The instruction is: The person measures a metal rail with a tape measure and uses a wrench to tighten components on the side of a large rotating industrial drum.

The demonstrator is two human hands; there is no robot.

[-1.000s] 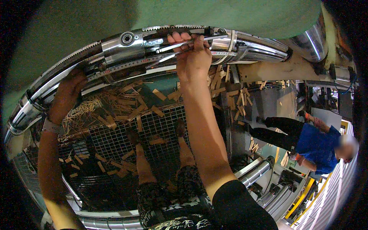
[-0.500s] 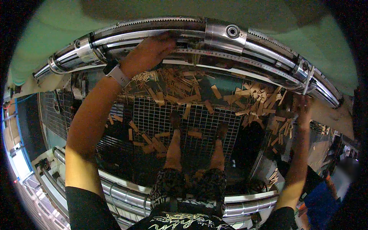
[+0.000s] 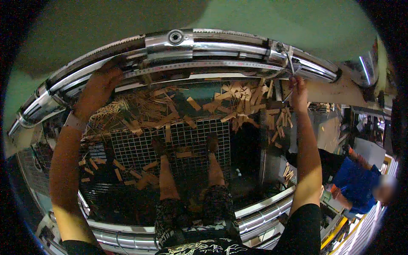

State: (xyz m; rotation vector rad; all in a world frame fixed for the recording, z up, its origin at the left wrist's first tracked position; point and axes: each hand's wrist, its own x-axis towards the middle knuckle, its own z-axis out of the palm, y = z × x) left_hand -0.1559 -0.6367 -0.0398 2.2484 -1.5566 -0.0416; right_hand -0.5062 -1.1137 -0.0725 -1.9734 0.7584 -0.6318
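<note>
A long shiny metal bar (image 3: pixel 212 45) with a toothed rack and clamp blocks crosses in front of me, looking bowed in this view. Along its near side runs a measuring scale (image 3: pixel 204 65). My left hand (image 3: pixel 100 89) is closed over the bar's near side by the scale's left end, its fingertips dark in shadow. At the right clamp block (image 3: pixel 278 50), my right hand (image 3: pixel 298 90) is closed on the lower end of a thin metal rod-like tool (image 3: pixel 290 63). The tool stands against the bar; its exact kind is unclear.
Flat wood pieces (image 3: pixel 244 100) and thin strips (image 3: pixel 127 110) lie heaped below the bar. My feet stand on a metal grid (image 3: pixel 187 131). Metal rollers (image 3: pixel 123 238) run close behind me. A person in blue (image 3: pixel 357 182) is at the right. Green surface (image 3: pixel 263 17) lies beyond the bar.
My view has swung right, so the bar and scale appear farther left. My right hand stays at the tool by the right clamp; my left hand remains at the bar.
</note>
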